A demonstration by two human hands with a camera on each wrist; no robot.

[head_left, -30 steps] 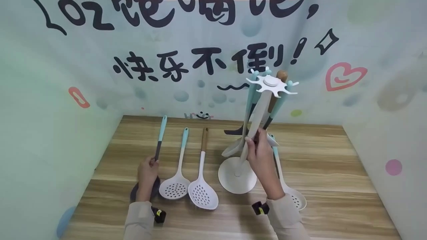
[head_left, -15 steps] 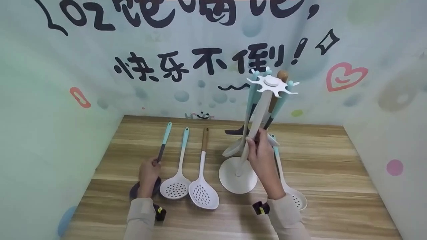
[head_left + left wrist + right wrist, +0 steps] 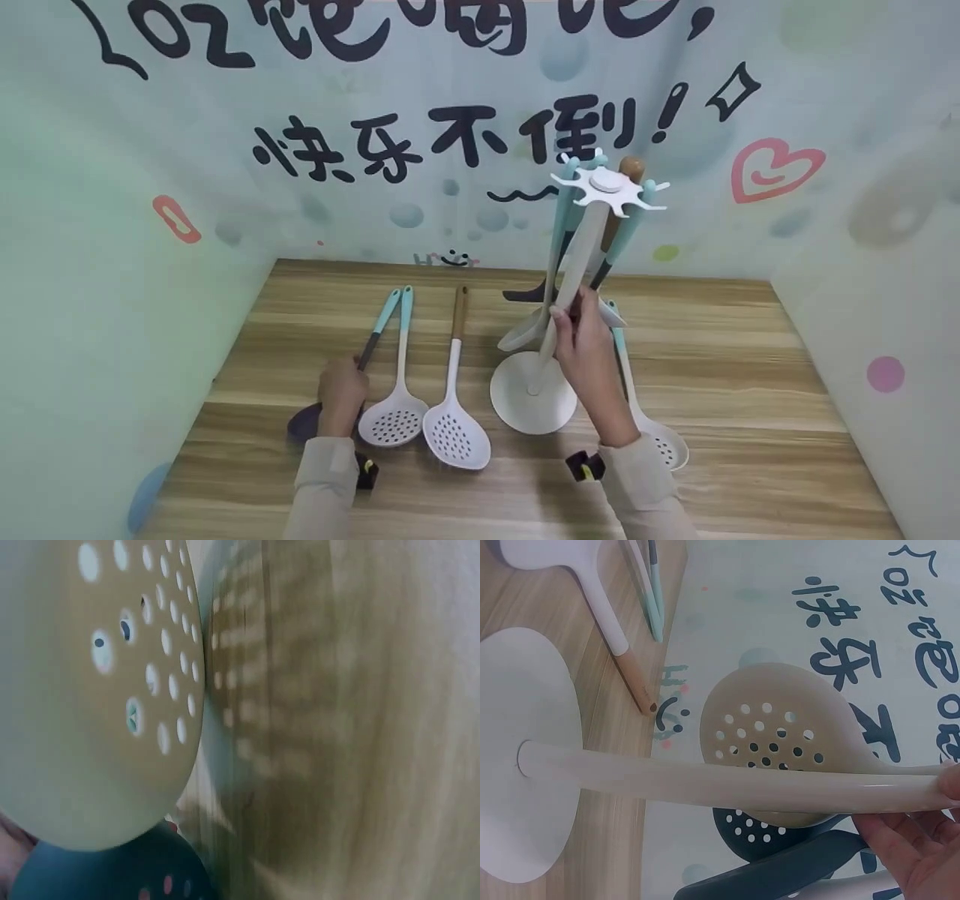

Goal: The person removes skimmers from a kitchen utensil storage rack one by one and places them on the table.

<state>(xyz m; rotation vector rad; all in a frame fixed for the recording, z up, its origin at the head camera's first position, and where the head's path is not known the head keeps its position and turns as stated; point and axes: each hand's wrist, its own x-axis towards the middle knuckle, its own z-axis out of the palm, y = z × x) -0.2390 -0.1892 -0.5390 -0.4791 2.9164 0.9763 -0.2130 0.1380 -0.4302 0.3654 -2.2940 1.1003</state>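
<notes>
My left hand (image 3: 343,394) grips the handle of a dark grey skimmer (image 3: 304,424) with a light-blue handle end, at the left of the table. Its bowl, partly hidden by the hand, lies near the wood. Beside it is a cream skimmer (image 3: 392,421) with a light-blue handle end; its holed bowl (image 3: 112,690) fills much of the left wrist view. My right hand (image 3: 589,356) holds the pole of a white utensil stand (image 3: 534,412), fingers around it. Several utensils hang from the stand's hooked top (image 3: 609,187), among them a beige skimmer (image 3: 780,720).
A white slotted turner (image 3: 455,439) with a brown handle end lies between the cream skimmer and the stand. Right of the stand, another pale slotted spoon (image 3: 664,444) lies partly behind the right forearm. A printed cloth wall (image 3: 450,225) rises behind the table (image 3: 750,375).
My left hand has shifted right and turned, so the dark skimmer's handle end has swung right and down, close to the cream skimmer's handle. The right hand and stand stay put.
</notes>
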